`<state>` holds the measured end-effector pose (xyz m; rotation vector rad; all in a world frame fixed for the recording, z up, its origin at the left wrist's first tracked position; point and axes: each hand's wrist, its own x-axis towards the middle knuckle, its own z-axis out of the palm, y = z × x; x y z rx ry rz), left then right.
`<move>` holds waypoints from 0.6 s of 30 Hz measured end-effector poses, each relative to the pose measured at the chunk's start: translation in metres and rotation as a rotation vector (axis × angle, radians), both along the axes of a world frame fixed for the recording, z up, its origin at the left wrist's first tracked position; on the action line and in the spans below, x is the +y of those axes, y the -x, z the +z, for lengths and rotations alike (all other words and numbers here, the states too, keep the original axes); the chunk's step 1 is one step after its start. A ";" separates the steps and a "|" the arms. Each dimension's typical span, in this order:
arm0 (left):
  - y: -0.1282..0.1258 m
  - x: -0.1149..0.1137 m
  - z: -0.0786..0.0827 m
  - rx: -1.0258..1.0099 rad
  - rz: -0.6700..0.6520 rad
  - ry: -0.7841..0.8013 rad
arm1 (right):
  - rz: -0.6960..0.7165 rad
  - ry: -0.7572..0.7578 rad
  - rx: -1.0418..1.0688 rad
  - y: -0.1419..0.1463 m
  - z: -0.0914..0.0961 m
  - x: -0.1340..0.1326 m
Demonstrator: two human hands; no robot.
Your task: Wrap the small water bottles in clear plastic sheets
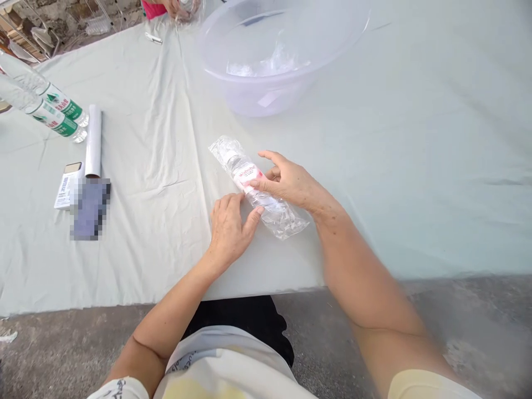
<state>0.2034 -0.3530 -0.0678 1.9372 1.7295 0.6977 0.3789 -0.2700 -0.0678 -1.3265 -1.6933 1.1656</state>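
A small clear bottle with a white cap and a pink-and-white label (248, 172) lies on its side on the covered table, inside a crinkled clear plastic bag (286, 223). My left hand (230, 227) holds the bottle's near left side, its fingers bent and its thumb on the plastic. From the right, my right hand (293, 180) grips the bottle, its thumb across the label. Its index finger reaches out past the far side, and its other fingers are partly hidden.
A translucent basin (266, 91) holding clear plastic stands beyond the bottle. Left are two water bottles (62, 124), a whitish roll (93, 141), a white box (65, 188) and a blurred dark item (89, 213). Another person's hand (177, 10) holds clear plastic at the far edge.
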 end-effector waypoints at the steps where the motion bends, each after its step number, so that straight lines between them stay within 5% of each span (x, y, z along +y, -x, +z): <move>1: 0.001 0.001 0.004 -0.107 0.006 0.028 | 0.002 0.028 0.062 0.002 0.000 0.000; 7: 0.021 0.013 0.014 -0.708 -0.061 0.188 | -0.016 0.188 0.545 0.033 -0.001 -0.006; 12: 0.035 0.016 0.003 -0.835 -0.040 0.189 | -0.073 0.110 0.417 0.033 -0.002 -0.010; 15: 0.043 0.014 0.000 -0.823 -0.003 0.170 | -0.364 -0.142 0.207 0.012 -0.001 -0.004; 18: 0.051 0.013 0.002 -0.763 -0.046 0.105 | -0.677 -0.580 0.147 -0.009 0.004 0.004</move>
